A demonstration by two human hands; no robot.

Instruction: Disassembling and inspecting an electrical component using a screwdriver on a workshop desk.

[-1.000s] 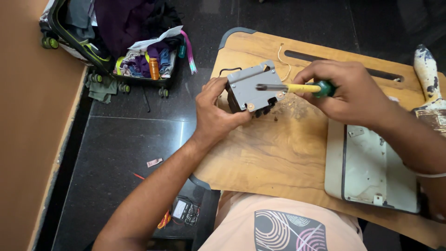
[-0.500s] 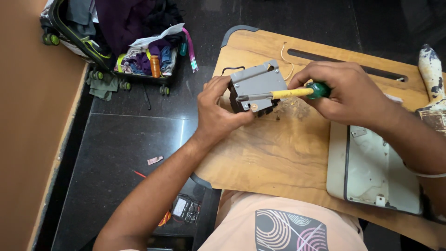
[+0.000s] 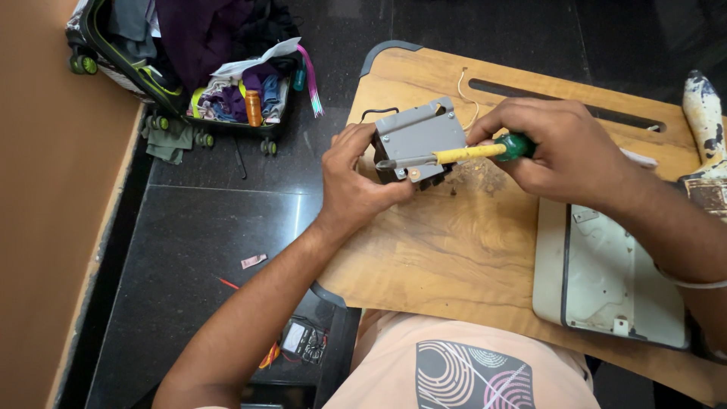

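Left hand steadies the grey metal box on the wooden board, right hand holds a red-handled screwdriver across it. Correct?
Not quite. The head view shows the screwdriver with a yellow shaft sleeve and a green handle, not red. The rest holds: the left hand steadies the grey metal box on the wooden board, and the right hand holds the screwdriver across it.
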